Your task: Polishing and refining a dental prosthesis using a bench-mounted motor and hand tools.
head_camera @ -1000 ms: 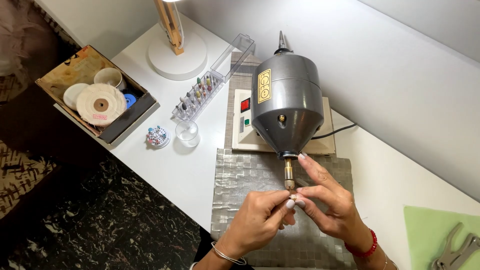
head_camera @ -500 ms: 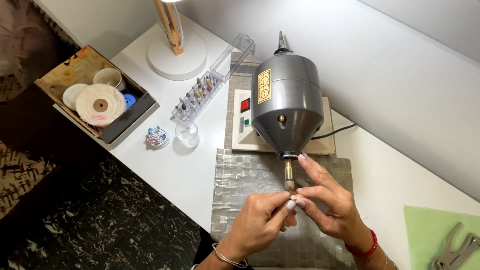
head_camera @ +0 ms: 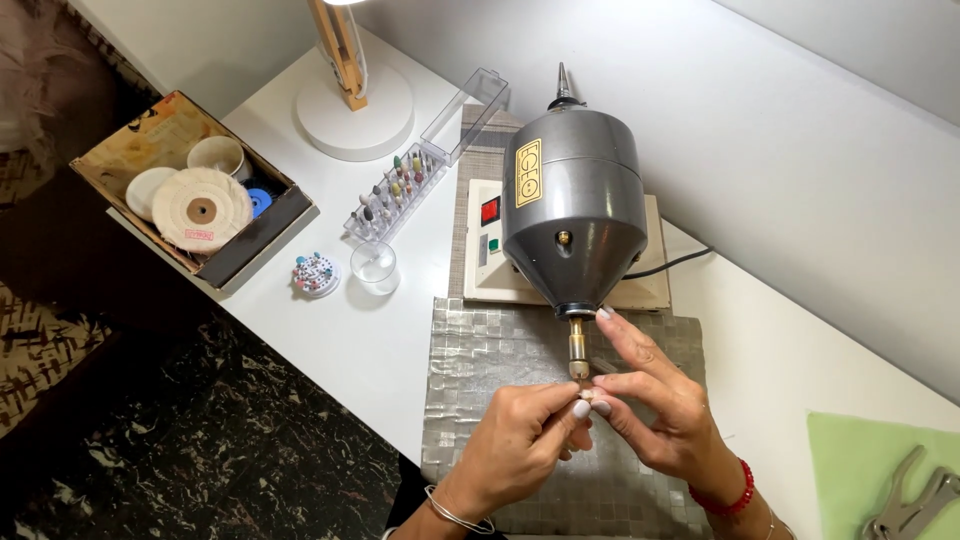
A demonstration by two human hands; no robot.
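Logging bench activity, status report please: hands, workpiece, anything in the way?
Left hand and right hand pinch a small pale piece under the motor's brass spindle. Nothing between them.

The polishing motor (head_camera: 572,215) has a glossy grey metal shell and brass spindle (head_camera: 577,348), over a shiny woven silver mat (head_camera: 480,370).

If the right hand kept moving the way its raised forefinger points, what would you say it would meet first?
Most likely the grey motor housing: the right hand has its forefinger aimed up at the housing's lower end, beside the brass spindle. Depth is hard to judge from this one view.
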